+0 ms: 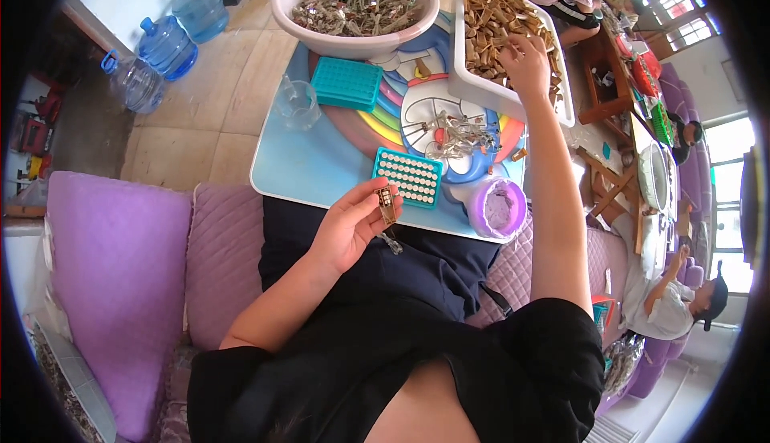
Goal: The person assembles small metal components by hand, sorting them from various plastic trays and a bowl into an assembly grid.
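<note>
Between the thumb and fingers of my left hand is a small brass-coloured metal piece with pale blocks set in it. A thin, clear-looking strand hangs just below that hand. My right hand reaches into a white bin heaped with brown metal pieces. Its fingers are bent together over the heap, and whatever is at their tips is too small to make out. Close to my left hand lies a teal tray filled with rows of round white pieces.
On the table are a purple tub of pale paste, a pile of clear wired parts, a teal rack and a clear cup. A pink basin holds similar parts. Water jugs stand left; other people work at right.
</note>
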A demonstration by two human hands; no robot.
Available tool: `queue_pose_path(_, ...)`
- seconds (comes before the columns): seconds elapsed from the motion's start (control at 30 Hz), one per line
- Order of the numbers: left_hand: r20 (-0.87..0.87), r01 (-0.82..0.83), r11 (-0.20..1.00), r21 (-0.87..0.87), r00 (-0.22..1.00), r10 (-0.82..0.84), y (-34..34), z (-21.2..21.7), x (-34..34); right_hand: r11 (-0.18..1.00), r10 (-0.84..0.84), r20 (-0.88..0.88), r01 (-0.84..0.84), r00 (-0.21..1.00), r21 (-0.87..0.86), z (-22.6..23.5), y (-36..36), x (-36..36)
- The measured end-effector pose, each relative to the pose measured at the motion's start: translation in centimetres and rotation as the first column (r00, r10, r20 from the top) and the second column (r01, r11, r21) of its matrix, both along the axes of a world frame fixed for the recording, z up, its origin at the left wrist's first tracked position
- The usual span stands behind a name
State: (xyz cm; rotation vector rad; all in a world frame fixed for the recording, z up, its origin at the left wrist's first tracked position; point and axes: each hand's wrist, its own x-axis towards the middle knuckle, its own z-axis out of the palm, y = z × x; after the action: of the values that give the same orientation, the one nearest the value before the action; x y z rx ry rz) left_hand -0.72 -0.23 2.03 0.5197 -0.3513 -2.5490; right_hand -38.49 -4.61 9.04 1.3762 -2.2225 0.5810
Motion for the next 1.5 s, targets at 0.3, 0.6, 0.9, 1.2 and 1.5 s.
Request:
queue_pose_path(0.3,-0.099,0.093,0.995,-0.028,0.99,-0.095,1.4,1.5,-0.1,0.67,0.689,0.58,-0.687,0.435,-0.281,-0.3,13.5,20.2)
queue_pose_path(0.6,0.013,0.118,0.989,-0.092,0.993,-0.117,3.1,1.3,0.2,0.756,0.558,0.812,-0.51,0.173,-0.411,-2.9,16.9,22.4)
queue_pose_path(0.9,0.025,0.08,0.993,-0.089,0.997,-0.079,2.9,1.9,-0.3,0.835,0.511,0.836,-0.115,-0.2,-0.538,-3.5,16.3,23.6)
queue_pose_path(1.2,-0.178,0.234,0.963,0.136,0.962,-0.209,2.7,11.2,-2.7,0.74,0.67,0.734,0.186,-0.116,-0.646,0.4,19.3,21.0)
queue_pose_path(1.5,-0.066,0.15,0.987,0.052,0.987,-0.147,2.0,10.9,-3.0,0.659,0.716,0.416,-0.739,0.56,-0.139,7.0,18.5,26.2)
